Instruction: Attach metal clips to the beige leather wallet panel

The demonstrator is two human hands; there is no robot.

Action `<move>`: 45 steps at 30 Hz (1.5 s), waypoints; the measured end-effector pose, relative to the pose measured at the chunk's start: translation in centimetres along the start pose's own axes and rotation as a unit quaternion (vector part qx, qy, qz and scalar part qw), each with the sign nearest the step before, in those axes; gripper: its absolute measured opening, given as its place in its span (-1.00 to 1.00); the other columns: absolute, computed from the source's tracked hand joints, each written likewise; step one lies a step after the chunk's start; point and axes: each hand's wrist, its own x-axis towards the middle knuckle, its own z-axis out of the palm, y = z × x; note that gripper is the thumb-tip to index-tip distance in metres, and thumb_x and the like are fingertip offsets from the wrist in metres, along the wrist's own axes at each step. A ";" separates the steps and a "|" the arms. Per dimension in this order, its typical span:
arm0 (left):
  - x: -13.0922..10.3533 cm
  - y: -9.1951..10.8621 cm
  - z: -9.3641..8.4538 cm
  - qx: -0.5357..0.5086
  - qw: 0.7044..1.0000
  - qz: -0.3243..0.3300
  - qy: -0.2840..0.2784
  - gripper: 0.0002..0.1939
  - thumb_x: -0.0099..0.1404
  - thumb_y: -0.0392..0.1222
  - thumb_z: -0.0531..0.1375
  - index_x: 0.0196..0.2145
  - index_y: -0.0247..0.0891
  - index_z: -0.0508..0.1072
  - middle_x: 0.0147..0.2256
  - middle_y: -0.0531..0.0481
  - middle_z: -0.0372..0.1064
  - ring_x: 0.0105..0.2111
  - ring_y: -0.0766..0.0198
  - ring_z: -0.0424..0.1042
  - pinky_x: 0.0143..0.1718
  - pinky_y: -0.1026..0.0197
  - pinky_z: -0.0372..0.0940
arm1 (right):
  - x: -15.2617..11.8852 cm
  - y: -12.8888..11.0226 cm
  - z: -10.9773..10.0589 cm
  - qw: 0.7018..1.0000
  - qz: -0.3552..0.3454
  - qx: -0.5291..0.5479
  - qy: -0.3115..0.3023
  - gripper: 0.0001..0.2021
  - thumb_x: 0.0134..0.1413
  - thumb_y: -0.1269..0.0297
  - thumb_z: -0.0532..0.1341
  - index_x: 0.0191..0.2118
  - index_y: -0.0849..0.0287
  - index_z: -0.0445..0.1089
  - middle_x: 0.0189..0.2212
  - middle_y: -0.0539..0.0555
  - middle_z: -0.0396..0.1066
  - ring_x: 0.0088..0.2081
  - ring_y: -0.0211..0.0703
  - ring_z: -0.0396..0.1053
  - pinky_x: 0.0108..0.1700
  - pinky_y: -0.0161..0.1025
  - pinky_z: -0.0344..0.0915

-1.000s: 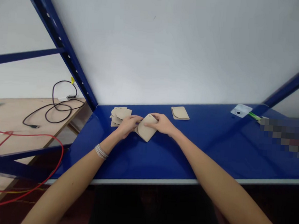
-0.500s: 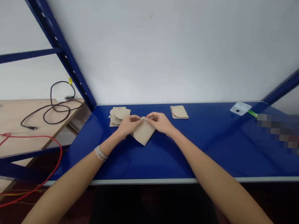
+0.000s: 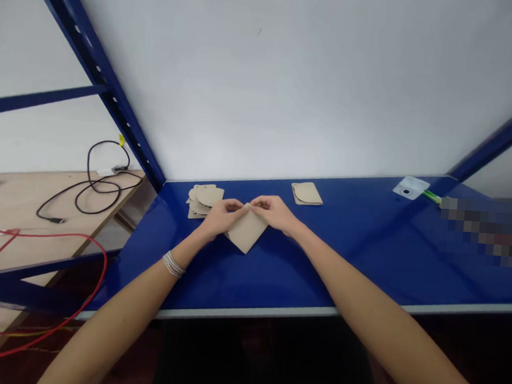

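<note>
A beige folded paper piece [image 3: 247, 231] lies at an angle over the blue tabletop, one corner toward me. Its far corner is pinched on the left by my left hand [image 3: 222, 216] and on the right by my right hand [image 3: 276, 213]. The fingertips of both hands nearly meet there, around a small light spot too tiny to make out. Just left of my left hand sits a loose pile of similar beige pieces [image 3: 209, 196]. Farther back on the right, a single folded beige piece [image 3: 307, 193] rests flat.
A clear packet with a round dark item [image 3: 411, 187] and a green object [image 3: 432, 197] lie at the right rear. Blue rack posts [image 3: 125, 112] frame the table. On a wooden surface at left are a black cable [image 3: 90, 185] and a red cable [image 3: 95, 286].
The view has shifted very slightly. The held paper's near corner sits a little lower, and its far corner has turned slightly between my fingers.
</note>
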 end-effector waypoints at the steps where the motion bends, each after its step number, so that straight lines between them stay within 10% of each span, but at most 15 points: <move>1: 0.0 0.1 0.0 0.004 1.000 0.001 0.000 -0.64 0.07 0.08 0.22 -0.38 -0.32 0.48 -0.42 -0.04 0.43 -0.46 0.31 0.34 -0.47 0.32 0.22 | 0.0 0.0 0.0 1.000 0.008 0.003 -0.004 -0.78 -0.07 0.21 0.21 -0.35 0.27 0.44 -0.44 0.09 0.45 -0.41 -0.24 0.35 -0.39 -0.34 0.24; 30: 0.0 0.4 0.1 0.072 0.996 0.050 -0.004 -0.71 0.14 -0.04 0.16 -0.29 -0.31 0.47 -0.37 -0.08 0.44 -0.45 0.29 0.35 -0.46 0.30 0.24 | -0.3 -0.3 -0.2 0.992 -0.070 -0.102 -0.027 -0.76 0.00 0.15 0.16 -0.34 0.26 0.40 -0.47 0.06 0.40 -0.47 -0.28 0.29 -0.41 -0.33 0.21; 45: -0.4 0.8 -0.2 0.072 0.992 0.106 -0.015 -0.68 0.22 0.02 0.08 -0.29 -0.28 0.46 -0.40 -0.01 0.41 -0.49 0.34 0.31 -0.48 0.34 0.20 | -0.6 -0.8 -0.2 0.995 0.019 0.074 -0.071 -0.68 -0.02 0.05 0.18 -0.33 0.26 0.40 -0.50 0.01 0.37 -0.48 -0.31 0.25 -0.44 -0.38 0.17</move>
